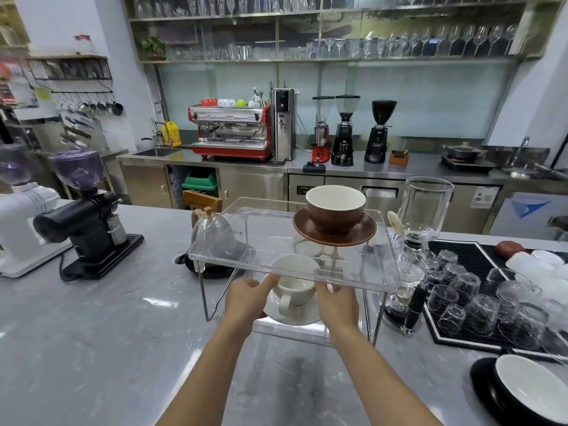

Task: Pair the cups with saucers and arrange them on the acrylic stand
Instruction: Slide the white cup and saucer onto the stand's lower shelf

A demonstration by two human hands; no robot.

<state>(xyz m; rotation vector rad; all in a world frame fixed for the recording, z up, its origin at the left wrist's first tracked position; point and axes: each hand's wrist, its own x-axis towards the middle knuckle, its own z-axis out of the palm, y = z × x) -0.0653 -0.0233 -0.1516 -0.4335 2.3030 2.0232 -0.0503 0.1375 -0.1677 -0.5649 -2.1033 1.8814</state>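
Both hands [246,299] [336,302] flank white cup [293,287], handle [284,302] pointing toward the person

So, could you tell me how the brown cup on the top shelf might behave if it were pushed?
The brown cup looks glazed, so it would probably slide on its saucer. Near the stand's edge, both could fall and break.

Open counter [101,348] near and left. Stand [353,272] shelf low over white cup [293,285], both hands [246,299] filling the gap beneath. Right blocked by siphon [421,222] and glasses [461,299]; kettle [212,230] just left, grinder [86,216] far left.
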